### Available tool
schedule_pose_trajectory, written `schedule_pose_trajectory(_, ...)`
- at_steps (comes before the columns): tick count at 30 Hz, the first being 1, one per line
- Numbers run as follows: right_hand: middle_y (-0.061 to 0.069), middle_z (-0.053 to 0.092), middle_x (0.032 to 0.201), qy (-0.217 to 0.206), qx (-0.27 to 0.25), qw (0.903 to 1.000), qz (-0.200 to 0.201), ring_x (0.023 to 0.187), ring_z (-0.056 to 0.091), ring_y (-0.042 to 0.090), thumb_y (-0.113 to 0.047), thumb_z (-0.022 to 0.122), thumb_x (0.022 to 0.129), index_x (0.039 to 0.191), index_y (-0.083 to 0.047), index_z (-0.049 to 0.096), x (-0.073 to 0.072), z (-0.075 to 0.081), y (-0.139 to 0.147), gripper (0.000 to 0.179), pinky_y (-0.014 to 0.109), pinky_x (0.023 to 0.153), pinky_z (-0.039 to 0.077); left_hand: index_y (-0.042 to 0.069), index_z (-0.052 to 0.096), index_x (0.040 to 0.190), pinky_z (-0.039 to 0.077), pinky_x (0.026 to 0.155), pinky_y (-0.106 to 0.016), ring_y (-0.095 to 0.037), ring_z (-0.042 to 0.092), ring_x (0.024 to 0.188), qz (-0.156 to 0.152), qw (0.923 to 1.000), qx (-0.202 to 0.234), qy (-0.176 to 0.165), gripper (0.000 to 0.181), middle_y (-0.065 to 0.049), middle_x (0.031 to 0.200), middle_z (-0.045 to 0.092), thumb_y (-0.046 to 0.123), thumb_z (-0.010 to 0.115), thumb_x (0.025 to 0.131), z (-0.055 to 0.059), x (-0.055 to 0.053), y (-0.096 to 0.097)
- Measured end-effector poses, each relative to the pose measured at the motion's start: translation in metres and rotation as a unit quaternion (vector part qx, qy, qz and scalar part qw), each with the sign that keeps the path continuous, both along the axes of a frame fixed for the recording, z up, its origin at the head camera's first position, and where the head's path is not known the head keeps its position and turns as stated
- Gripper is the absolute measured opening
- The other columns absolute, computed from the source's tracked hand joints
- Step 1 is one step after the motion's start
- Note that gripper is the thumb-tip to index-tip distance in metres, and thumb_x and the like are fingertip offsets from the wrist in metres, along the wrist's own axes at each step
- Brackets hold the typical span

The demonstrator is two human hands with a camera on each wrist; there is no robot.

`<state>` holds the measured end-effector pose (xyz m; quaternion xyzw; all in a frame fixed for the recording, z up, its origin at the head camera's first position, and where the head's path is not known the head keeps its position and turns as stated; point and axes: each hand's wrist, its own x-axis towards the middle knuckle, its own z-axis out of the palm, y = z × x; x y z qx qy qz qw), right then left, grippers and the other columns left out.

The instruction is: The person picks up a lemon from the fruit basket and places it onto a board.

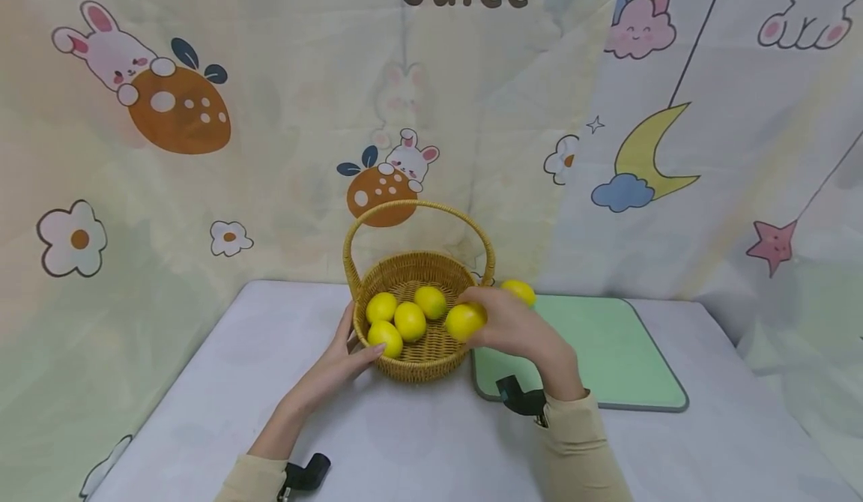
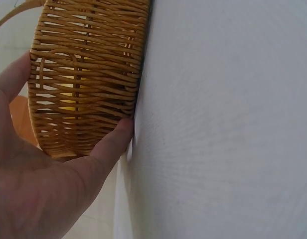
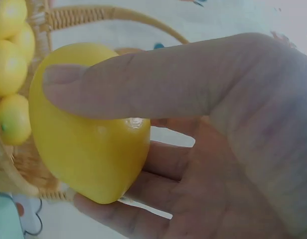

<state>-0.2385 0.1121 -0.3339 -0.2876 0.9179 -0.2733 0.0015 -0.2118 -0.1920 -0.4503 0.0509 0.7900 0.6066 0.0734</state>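
Note:
A wicker basket (image 1: 421, 371) with a tall arched handle stands upright on the table, several yellow lemons (image 1: 410, 321) lying toward its left side. My left hand (image 1: 347, 363) holds the basket by its left side, thumb at the front rim. Seen from the left wrist, the fingers (image 2: 111, 142) of that hand spread along the woven wall down to the table. Over the basket's right part, my right hand (image 1: 515, 326) grips another lemon (image 3: 88, 134) between thumb and fingers. One more lemon (image 1: 518, 292) sits behind the right hand, partly hidden by it.
Right of the basket, a green cutting board (image 1: 607, 360) with a dark edge lies on the white-covered table (image 1: 418, 442). A printed cloth (image 1: 290, 150) with cartoon rabbits and flowers hangs behind the table.

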Motion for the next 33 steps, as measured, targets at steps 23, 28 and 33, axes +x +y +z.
schedule_pose_trajectory(23,0.014,0.066,0.11,-0.046,-0.045,0.9907,-0.12,0.087,0.055,0.026,-0.009,0.079,0.069,0.116,-0.004,0.065,-0.05,-0.043,0.073,0.049,0.034,0.072,0.045,0.051,-0.011,0.153,0.033,0.117,-0.056,-0.041,0.0,0.155,0.0,0.9999,0.007,-0.009,0.1,0.004,0.167,-0.016,0.047,0.067,0.091,0.0,0.0,0.0)
schedule_pose_trajectory(28,0.015,0.067,0.109,-0.035,-0.037,0.9901,-0.131,0.087,0.055,0.025,-0.01,0.079,0.07,0.117,-0.001,0.064,-0.061,-0.059,0.075,0.05,0.035,0.072,0.045,0.05,-0.012,0.153,0.031,0.118,-0.057,-0.04,0.0,0.155,-0.001,1.0,0.006,-0.005,0.099,0.006,0.167,-0.016,0.047,0.067,0.092,0.0,-0.001,-0.001)
schedule_pose_trajectory(33,0.019,0.067,0.112,-0.029,-0.029,0.9891,-0.141,0.09,0.057,0.028,-0.008,0.078,0.072,0.122,0.003,0.064,-0.067,-0.072,0.072,0.053,0.041,0.078,0.048,0.052,-0.011,0.152,0.033,0.117,-0.056,-0.04,0.0,0.155,-0.003,1.0,0.007,-0.005,0.099,0.007,0.167,-0.016,0.047,0.067,0.092,-0.001,-0.002,-0.001)
